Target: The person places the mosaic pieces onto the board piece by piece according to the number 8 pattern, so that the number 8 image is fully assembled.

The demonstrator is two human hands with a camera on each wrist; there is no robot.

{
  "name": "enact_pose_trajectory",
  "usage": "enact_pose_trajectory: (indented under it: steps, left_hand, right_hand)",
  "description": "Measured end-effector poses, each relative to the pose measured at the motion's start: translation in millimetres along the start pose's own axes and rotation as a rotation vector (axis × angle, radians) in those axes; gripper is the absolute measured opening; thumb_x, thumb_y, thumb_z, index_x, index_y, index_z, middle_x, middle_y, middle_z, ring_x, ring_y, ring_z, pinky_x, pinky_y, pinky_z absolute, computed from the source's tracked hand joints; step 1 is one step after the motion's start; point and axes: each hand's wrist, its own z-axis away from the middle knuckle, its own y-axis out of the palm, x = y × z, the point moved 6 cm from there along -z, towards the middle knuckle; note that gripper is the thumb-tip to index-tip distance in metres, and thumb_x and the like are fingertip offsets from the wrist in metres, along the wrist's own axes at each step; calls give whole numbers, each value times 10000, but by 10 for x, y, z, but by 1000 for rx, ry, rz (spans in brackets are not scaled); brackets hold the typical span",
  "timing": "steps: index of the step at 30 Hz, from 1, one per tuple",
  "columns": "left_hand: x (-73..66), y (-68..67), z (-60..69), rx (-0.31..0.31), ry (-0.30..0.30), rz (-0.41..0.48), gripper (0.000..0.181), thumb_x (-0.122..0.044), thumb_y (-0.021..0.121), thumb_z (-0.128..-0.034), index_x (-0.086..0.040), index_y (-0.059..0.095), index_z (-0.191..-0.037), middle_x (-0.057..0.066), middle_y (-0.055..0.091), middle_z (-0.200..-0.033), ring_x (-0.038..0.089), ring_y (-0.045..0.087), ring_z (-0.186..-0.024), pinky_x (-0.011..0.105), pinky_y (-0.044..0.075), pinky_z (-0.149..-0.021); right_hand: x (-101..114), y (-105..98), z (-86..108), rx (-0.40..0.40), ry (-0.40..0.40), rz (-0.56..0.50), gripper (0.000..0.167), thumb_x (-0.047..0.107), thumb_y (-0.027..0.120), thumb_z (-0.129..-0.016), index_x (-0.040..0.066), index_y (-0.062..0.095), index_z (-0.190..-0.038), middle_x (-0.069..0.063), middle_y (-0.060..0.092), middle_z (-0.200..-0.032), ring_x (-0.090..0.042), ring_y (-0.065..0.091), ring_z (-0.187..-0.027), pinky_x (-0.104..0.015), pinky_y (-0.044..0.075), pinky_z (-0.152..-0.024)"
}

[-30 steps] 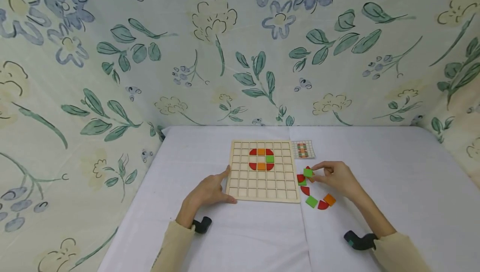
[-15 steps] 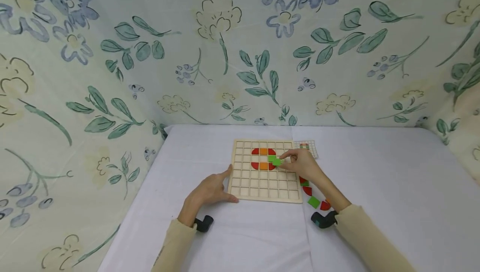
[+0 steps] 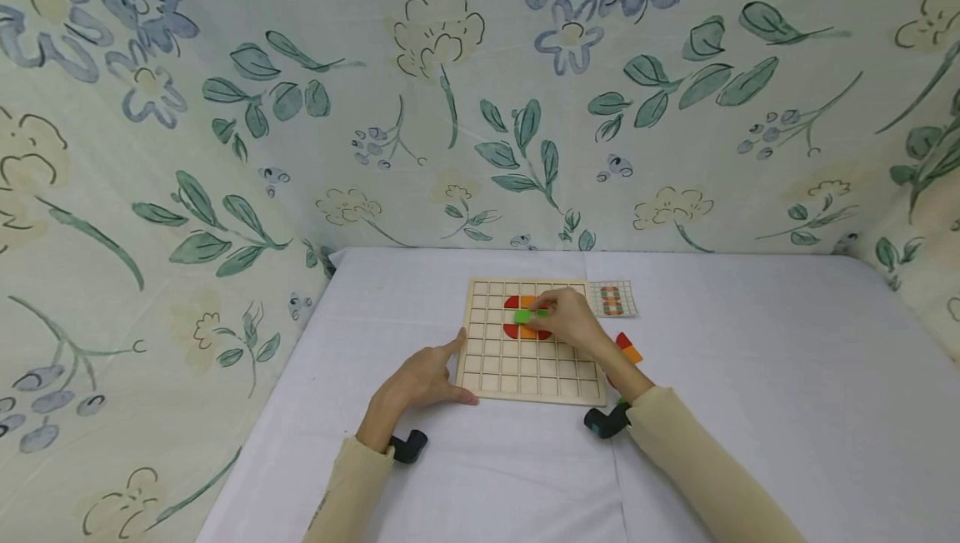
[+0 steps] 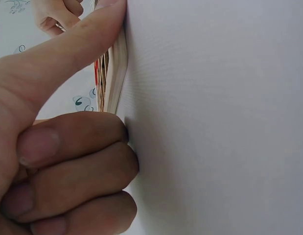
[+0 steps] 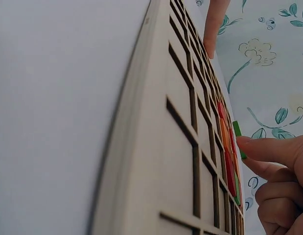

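Note:
A wooden grid board (image 3: 495, 366) lies on the white table, with red and orange pieces and one green piece set in its upper middle cells. My right hand (image 3: 572, 320) pinches a green square (image 3: 522, 316) between thumb and fingertips over those pieces; the right wrist view shows the green square (image 5: 239, 140) tilted just above the board surface. At the board's lower left, my left hand (image 3: 426, 378) rests with forefinger against the left edge and thumb at the bottom corner. In the left wrist view its other fingers (image 4: 82, 166) are curled on the cloth.
A small pattern card (image 3: 613, 299) lies beside the board's upper right edge. Right of the board are a red piece (image 3: 623, 341) and an orange piece (image 3: 633, 354), with others partly hidden under my right forearm. Behind the table hangs a floral cloth.
My right hand has carried the green square leftward from the loose pieces to over the board's coloured cells. The left hand has stayed at the board's lower left corner.

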Motion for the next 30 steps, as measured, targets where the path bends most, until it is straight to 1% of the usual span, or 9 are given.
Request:
enact_pose_trajectory:
  steps: [6,10,14,22,25,30]
  left_hand:
    - [-2,-2,1,-1,-3,-8,1188,-441,930,-729,-136,248,-1653,28,539,-743,140,448,-656,288,366,-587]
    - [0,1,-2,1,-3,-7,1188,-442,930,-729,-136,248,-1653,25,533,-734,140,443,-648,289,362,-581]
    - [-1,-3,-2,3,-7,-2,1190,-444,930,-730,-137,247,-1653,19,517,-722,140,438,-639,291,358,-577]
    - [8,-3,-6,9,-14,4,1184,-444,928,-734,-145,245,-1654,11,499,-720,140,430,-638,295,350,-577]
    - [7,-2,-2,11,-11,6,1183,-440,928,-737,-143,244,-1655,3,483,-703,138,421,-626,293,344,-570]
    - [3,-1,3,16,-3,15,1182,-434,927,-742,-134,238,-1655,-6,471,-686,133,412,-613,291,340,-562]
  right_hand:
    - [19,42,-44,6,16,3,228,168,867,-836,56,790,-1020,26,443,-636,-132,370,-575,-276,315,-567]
    - [7,57,-47,14,25,-2,245,171,852,-856,43,787,-1055,20,398,-617,-135,359,-570,-277,311,-566]
    - [-3,67,-52,6,19,-8,245,177,835,-875,44,787,-1076,21,389,-626,-135,348,-571,-275,302,-558]
    - [0,103,-66,-17,11,-6,225,195,843,-871,70,800,-1052,28,432,-598,-127,372,-550,-270,310,-547]
    - [7,121,-77,-18,3,-2,229,207,847,-869,72,803,-1048,28,425,-576,-124,364,-534,-268,307,-542]
    - [32,145,-85,-24,-5,-12,218,207,851,-865,74,807,-1032,22,439,-574,-132,370,-538,-281,320,-567]
